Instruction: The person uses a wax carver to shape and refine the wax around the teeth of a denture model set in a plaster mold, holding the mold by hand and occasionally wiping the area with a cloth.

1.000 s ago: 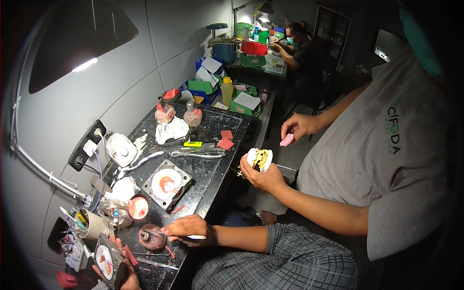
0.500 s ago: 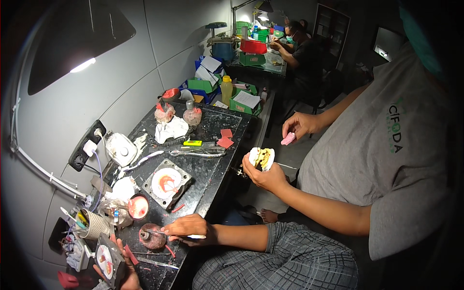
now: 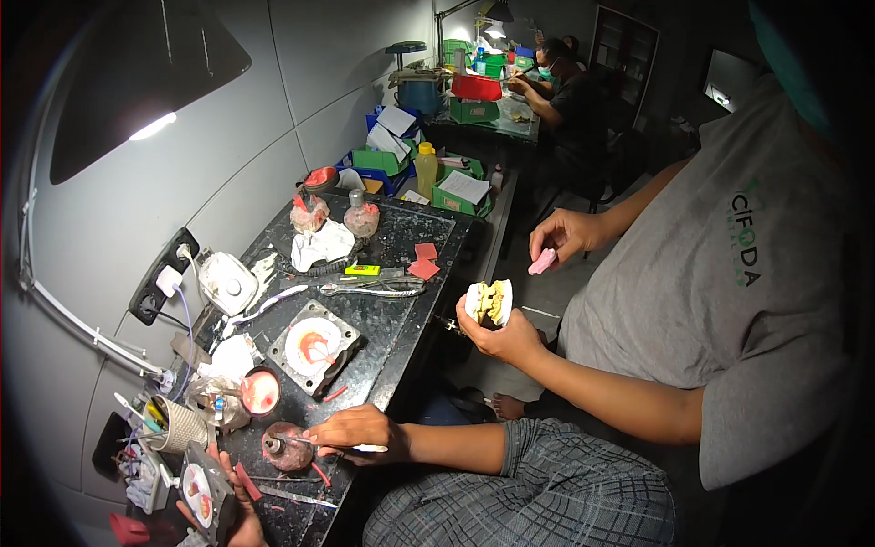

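My left hand (image 3: 244,521), at the lower left, is wrapped round a square metal dental flask half (image 3: 219,497) tipped on its side. White plaster and a reddish wax patch fill the flask. My right hand (image 3: 355,428), below a plaid sleeve, grips a wax knife (image 3: 372,448) with a pale handle. The knife's tip lies over the metal neck of a round, pink-stained spirit burner (image 3: 286,448); whether they touch I cannot tell. A strip of red wax (image 3: 246,480) shows beside my left hand.
Another flask half (image 3: 314,345) sits on the black bench, near a bowl of pink wax (image 3: 261,392), pliers (image 3: 383,288) and red wax sheets (image 3: 425,268). At right, a co-worker in grey holds a dental cast (image 3: 489,303) and a pink piece (image 3: 543,262).
My two hands, the flask half and the wax knife stay nearly where they were. The co-worker's dental cast has turned and shifted slightly to the left.
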{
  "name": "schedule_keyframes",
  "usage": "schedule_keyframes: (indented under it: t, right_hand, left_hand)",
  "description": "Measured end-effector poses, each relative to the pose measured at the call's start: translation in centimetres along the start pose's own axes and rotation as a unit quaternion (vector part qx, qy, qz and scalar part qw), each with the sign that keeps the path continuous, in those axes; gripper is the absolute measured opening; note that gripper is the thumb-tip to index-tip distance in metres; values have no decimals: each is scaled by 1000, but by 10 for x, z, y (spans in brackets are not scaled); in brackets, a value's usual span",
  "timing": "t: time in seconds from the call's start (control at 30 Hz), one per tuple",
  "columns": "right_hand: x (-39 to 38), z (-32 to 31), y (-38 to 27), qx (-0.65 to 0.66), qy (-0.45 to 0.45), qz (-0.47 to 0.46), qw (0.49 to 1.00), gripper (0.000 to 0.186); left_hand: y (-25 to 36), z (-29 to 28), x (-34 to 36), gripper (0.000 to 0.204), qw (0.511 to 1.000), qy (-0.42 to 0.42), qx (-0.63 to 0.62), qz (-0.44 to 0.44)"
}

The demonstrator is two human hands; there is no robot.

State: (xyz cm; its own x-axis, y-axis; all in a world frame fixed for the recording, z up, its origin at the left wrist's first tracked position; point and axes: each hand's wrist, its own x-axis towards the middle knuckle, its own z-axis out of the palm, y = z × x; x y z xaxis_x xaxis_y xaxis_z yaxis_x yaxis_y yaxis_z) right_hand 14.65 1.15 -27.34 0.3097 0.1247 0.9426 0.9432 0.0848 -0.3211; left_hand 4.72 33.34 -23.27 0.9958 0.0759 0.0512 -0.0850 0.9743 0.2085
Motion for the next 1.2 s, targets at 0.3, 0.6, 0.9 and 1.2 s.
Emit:
schedule_keyframes:
  t: [0.3, 0.6, 0.9, 1.2]
  right_hand:
    - [-1, 0, 1, 5, -4, 0, 1000, 32]
    - [1, -2, 0, -1, -14, -4, 1000, 30]
    - [-1, -3, 2, 1, -15, -7, 1000, 30]
    - [-3, -2, 4, 9, -13, -12, 1000, 31]
  left_hand:
    - [-4, 5, -1, 93, 1000, -3, -8, -9]
    - [-6, 8, -1, 93, 1000, -1, -10, -8]
    - [-7, 8, -1, 92, 1000, 1, -7, -4]
    - [-5, 8, -2, 92, 1000, -4, -9, -6]
